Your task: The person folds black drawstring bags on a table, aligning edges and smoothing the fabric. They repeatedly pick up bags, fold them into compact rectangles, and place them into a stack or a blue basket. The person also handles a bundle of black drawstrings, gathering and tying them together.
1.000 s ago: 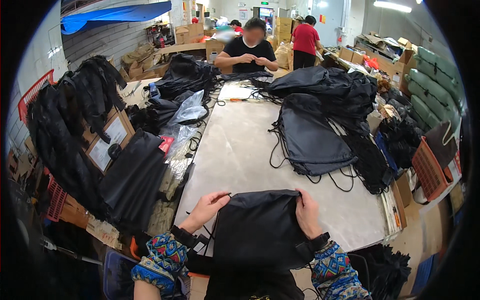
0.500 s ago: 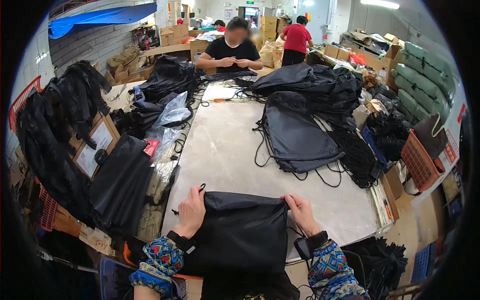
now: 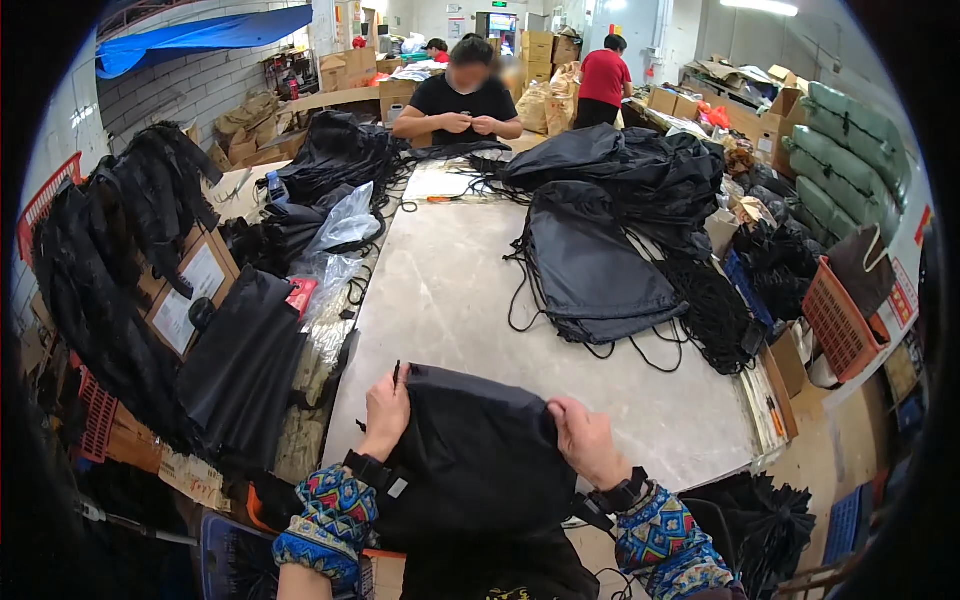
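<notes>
Right fingers [image 3: 563, 413] leftward, tight on bag [image 3: 480, 455]

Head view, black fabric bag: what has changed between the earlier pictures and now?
Since half a second ago, the black fabric bag has tilted: its upper left corner is higher, its upper right lower. The left hand rose slightly; the right hand moved a little left and down. Neither let go. The black drawstring bag on the table lies as before.

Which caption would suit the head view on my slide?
Left hand and right hand hold black fabric at a table bearing drawstring bags.
</notes>
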Available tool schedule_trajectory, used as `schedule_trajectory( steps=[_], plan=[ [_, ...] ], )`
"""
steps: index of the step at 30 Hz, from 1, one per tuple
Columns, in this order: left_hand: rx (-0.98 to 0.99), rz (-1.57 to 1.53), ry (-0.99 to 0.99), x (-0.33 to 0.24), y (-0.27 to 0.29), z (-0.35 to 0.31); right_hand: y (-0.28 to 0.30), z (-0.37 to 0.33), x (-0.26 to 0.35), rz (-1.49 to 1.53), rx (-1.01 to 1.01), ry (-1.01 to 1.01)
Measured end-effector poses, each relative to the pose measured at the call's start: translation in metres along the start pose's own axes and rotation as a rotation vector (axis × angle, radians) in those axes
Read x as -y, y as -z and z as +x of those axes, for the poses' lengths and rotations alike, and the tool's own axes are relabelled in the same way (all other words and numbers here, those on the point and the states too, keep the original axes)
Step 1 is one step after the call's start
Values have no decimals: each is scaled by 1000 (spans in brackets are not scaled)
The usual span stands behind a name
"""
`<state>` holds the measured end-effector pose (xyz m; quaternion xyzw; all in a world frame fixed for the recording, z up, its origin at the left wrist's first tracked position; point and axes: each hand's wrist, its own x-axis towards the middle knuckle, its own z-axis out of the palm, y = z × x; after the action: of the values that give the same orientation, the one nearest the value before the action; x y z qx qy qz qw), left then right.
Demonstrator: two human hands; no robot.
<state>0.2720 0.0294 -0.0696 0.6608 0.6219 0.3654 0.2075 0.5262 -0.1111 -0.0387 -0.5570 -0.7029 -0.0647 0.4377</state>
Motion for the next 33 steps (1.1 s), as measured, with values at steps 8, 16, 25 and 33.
schedule_trajectory(
  steps=[8, 16, 25, 33],
  plan=[
    [45, 106, -199, -9, 6, -10, -1, 14, -26, -256, 54, -139],
    [138, 148, -259, -15, -14, -9, -66, 8, 31, 222, 529, 257],
    [729, -379, 211, 29, 48, 20, -93, 16, -13, -277, 531, 109],
    [645, -845, 411, 32, 31, -2, -91, 11, -17, -182, 580, 90]
  ],
)
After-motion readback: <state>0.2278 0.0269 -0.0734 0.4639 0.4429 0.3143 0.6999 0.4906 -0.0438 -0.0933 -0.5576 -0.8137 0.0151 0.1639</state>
